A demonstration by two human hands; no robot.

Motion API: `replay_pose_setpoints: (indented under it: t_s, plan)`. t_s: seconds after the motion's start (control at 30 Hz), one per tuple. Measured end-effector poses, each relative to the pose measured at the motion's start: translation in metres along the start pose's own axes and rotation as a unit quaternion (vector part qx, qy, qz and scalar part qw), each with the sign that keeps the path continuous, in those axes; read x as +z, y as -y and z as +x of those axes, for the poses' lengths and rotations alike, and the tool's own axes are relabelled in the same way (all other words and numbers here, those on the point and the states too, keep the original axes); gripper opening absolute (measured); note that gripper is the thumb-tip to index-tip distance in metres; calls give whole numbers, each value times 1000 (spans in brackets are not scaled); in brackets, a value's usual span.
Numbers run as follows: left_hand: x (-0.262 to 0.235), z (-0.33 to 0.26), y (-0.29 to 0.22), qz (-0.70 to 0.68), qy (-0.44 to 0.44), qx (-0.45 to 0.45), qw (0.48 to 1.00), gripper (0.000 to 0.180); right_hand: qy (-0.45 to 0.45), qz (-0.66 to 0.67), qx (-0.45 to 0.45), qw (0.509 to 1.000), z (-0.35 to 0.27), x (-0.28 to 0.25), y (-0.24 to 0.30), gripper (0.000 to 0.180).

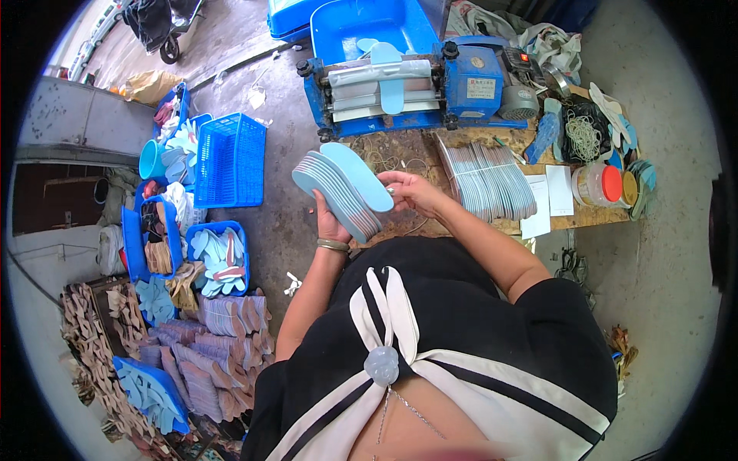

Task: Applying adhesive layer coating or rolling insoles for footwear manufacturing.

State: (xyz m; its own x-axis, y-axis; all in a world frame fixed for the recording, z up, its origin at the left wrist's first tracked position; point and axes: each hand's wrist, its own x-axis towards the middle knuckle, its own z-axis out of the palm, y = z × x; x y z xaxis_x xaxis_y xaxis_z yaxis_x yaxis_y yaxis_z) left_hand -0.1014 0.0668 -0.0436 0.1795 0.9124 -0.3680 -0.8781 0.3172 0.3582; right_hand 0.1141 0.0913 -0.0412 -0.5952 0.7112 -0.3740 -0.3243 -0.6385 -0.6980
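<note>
My left hand [331,223] is closed round a stack of light-blue shoe insoles [338,201], whose edges show pale and pinkish layers. One light-blue insole [356,175] lies askew over the top of the stack. Its right edge is between the fingers of my right hand [416,194], which is closed on it. Just beyond my hands stands a blue roller machine [383,91], with another light-blue insole [391,86] lying across its rollers. A long bound bundle of insoles [486,183] rests on the wooden bench [569,224] to the right of my right hand.
Behind the machine is a blue tub [369,27] with insoles inside. An empty-looking blue crate [231,161] stands on the floor at left, near blue bins [219,261] and stacks of insoles [204,361]. Papers [536,203] and a red-lidded jar [598,184] sit on the bench's right.
</note>
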Motion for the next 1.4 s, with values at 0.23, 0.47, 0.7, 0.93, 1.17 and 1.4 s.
replay_pose_setpoints:
  t_s: [0.23, 0.47, 0.7, 0.93, 1.17, 1.4]
  plan:
    - [3, 2, 6, 5, -8, -31, 999, 67, -64, 2, 0, 998, 0, -3, -3, 27]
    - [3, -3, 7, 44, -41, -33, 998, 64, -135, -154, -81, 975, -9, -19, 13, 23]
    - [1, -5, 6, 33, -41, -38, 998, 60, -230, -171, -125, 950, 12, -60, 28, 24]
    - [4, -12, 6, 23, -40, -23, 999, 61, -230, -115, -148, 955, 23, -72, 35, 19]
    - [2, -15, 3, 33, -38, -3, 999, 65, -223, -126, -128, 958, 35, -80, 35, 17]
    - [13, -10, 2, 20, -25, -28, 999, 62, -222, -132, -148, 955, 66, -98, 52, 20]
